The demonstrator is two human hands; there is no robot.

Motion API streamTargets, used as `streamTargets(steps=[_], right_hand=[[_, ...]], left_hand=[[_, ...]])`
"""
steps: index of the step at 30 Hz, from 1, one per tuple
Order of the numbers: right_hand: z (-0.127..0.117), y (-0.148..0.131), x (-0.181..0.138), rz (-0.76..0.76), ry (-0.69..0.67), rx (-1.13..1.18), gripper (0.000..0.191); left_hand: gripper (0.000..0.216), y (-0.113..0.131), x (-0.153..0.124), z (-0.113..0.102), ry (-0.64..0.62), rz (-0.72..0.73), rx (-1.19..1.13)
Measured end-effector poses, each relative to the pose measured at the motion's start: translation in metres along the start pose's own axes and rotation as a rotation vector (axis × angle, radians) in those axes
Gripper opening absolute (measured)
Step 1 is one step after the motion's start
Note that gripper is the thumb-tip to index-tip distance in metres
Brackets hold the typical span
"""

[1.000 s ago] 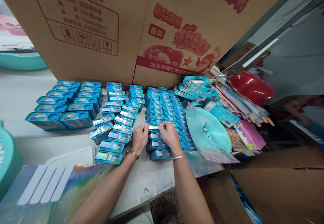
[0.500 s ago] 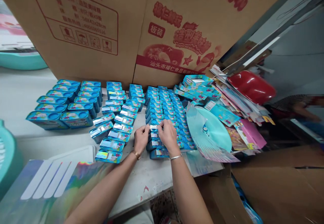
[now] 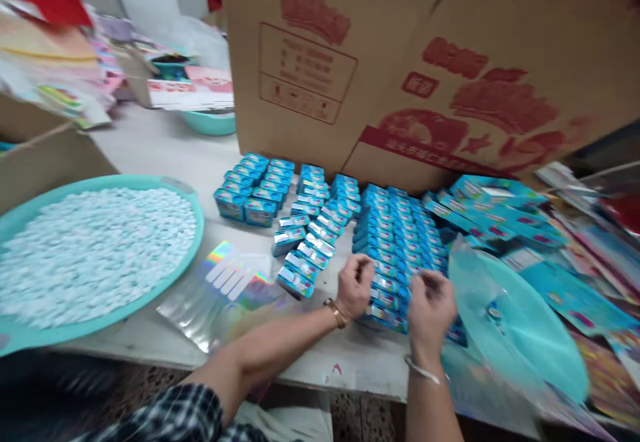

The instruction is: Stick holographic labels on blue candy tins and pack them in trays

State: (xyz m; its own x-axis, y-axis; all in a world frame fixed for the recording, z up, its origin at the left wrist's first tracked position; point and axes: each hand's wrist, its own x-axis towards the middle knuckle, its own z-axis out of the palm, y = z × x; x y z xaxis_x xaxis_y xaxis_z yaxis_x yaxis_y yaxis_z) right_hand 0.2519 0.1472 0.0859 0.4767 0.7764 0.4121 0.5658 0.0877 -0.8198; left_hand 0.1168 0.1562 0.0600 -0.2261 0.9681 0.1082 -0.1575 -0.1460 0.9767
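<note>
Both hands are over the front end of a block of small blue candy boxes (image 3: 383, 255), which stand in tight rows. My left hand (image 3: 355, 285) is curled at the block's left edge, thumb and fingers drawn together. My right hand (image 3: 431, 302) hovers over its front right part, fingers bent in and slightly blurred. Anything small in either hand is hidden. To the left, a loose column of blue boxes (image 3: 315, 253) carries shiny silver strips on top. A shiny rainbow sticker sheet (image 3: 250, 325) with pale bare strips lies left of my forearm.
A turquoise basin (image 3: 199, 229) full of small white pieces stands at left. Another turquoise basin (image 3: 545, 322), partly under clear plastic sheets, is at right. A large cardboard carton (image 3: 310, 132) rises behind the boxes. Flat blue packaging (image 3: 575, 289) lies at far right.
The view has swung left, bringing the basin of white pieces into sight. My hands have moved apart, and the right one has lifted from the box tops.
</note>
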Motion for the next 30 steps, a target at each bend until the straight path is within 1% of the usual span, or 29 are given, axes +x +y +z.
streamTargets(steps=[1, 2, 3, 4, 5, 6, 7, 8, 9, 10, 11, 13, 15, 16, 17, 19, 21, 23, 25, 27, 28, 29, 30], right_hand=[[-0.007, -0.005, -0.015, 0.032, 0.043, 0.052, 0.032], [-0.012, -0.01, -0.034, 0.061, 0.053, 0.073, 0.034], [-0.015, -0.015, -0.054, 0.068, 0.025, 0.06, 0.035], [-0.015, -0.02, -0.075, 0.052, -0.059, 0.027, 0.035], [-0.011, -0.024, -0.096, 0.028, -0.187, 0.004, 0.035], [-0.004, -0.028, -0.117, 0.007, -0.309, -0.009, 0.035], [0.006, -0.031, -0.135, -0.005, -0.395, -0.01, 0.034], [0.018, -0.034, -0.151, -0.012, -0.452, -0.004, 0.033], [0.031, -0.036, -0.165, -0.015, -0.479, 0.003, 0.031], [0.044, -0.038, -0.176, -0.013, -0.494, 0.008, 0.029], [0.054, -0.04, -0.184, 0.001, -0.518, 0.017, 0.028], [0.067, -0.043, -0.194, 0.077, -0.608, 0.085, 0.028], [0.067, -0.046, -0.194, 0.175, -0.703, 0.209, 0.029], [0.063, -0.047, -0.191, 0.208, -0.731, 0.27, 0.029], [0.057, -0.049, -0.187, 0.221, -0.739, 0.315, 0.029], [0.043, -0.051, -0.174, 0.207, -0.72, 0.359, 0.029], [0.027, -0.051, -0.158, 0.179, -0.702, 0.374, 0.029], [0.014, -0.051, -0.141, 0.144, -0.714, 0.35, 0.031], [0.005, -0.054, -0.129, 0.056, -0.687, 0.218, 0.029], [0.0, -0.064, -0.123, -0.136, -0.553, 0.002, 0.028], [0.0, -0.071, -0.122, -0.257, -0.476, -0.099, 0.032], [0.001, -0.079, -0.123, -0.38, -0.428, -0.176, 0.038], [0.003, -0.088, -0.124, -0.491, -0.428, -0.226, 0.042]], left_hand=[[0.029, 0.016, -0.008, -0.002, -0.043, 0.113, -0.075], [0.03, 0.033, -0.016, -0.005, -0.084, 0.21, -0.134], [0.031, 0.051, -0.023, -0.008, -0.115, 0.296, -0.185], [0.033, 0.069, -0.029, -0.012, -0.135, 0.364, -0.228], [0.035, 0.085, -0.034, -0.017, -0.146, 0.403, -0.258], [0.037, 0.1, -0.037, -0.023, -0.163, 0.419, -0.279], [0.039, 0.113, -0.038, -0.031, -0.187, 0.418, -0.29], [0.04, 0.123, -0.038, -0.04, -0.208, 0.409, -0.288], [0.039, 0.129, -0.036, -0.052, -0.221, 0.401, -0.267], [0.038, 0.133, -0.032, -0.066, -0.225, 0.399, -0.227], [0.036, 0.134, -0.028, -0.083, -0.202, 0.403, -0.166], [0.031, 0.128, -0.016, -0.124, -0.132, 0.403, 0.019], [0.03, 0.117, -0.006, -0.171, -0.055, 0.342, 0.255], [0.031, 0.111, -0.003, -0.194, -0.048, 0.336, 0.394], [0.032, 0.106, -0.001, -0.216, -0.062, 0.341, 0.539], [0.032, 0.097, -0.004, -0.252, -0.174, 0.343, 0.791], [0.029, 0.093, -0.012, -0.272, -0.297, 0.327, 0.948], [0.023, 0.093, -0.023, -0.276, -0.4, 0.32, 0.996], [0.023, 0.096, -0.032, -0.267, -0.465, 0.33, 0.964], [0.023, 0.098, -0.036, -0.251, -0.489, 0.347, 0.908], [0.021, 0.099, -0.037, -0.242, -0.497, 0.356, 0.882], [0.02, 0.099, -0.037, -0.233, -0.502, 0.367, 0.859], [0.018, 0.098, -0.037, -0.225, -0.502, 0.382, 0.839]])
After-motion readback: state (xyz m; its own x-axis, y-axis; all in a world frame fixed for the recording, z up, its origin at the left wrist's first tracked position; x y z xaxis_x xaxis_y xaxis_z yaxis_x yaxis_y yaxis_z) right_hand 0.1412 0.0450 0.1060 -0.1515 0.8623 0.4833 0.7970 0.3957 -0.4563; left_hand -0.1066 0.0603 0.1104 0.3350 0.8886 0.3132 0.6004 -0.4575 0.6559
